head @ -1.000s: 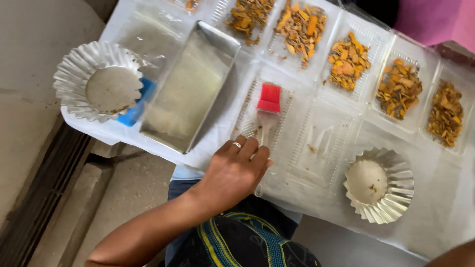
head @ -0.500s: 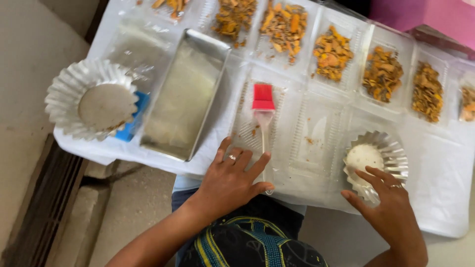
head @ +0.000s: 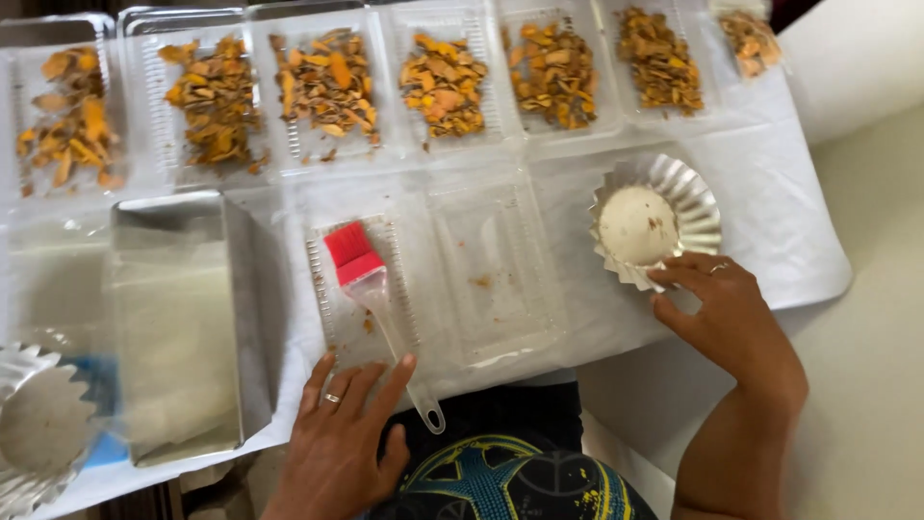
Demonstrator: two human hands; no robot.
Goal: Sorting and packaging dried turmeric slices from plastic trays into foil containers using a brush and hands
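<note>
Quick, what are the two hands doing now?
Left hand: open, fingers resting by the brush handle.
Right hand: open, fingertips touching the foil cup.

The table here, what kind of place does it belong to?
Probably a small food-drying or sorting workspace, not an ordinary kitchen. A row of clear plastic trays holds orange dried pieces, a red brush lies on an emptied tray, and the right hand touches a fluted foil dish.
</note>
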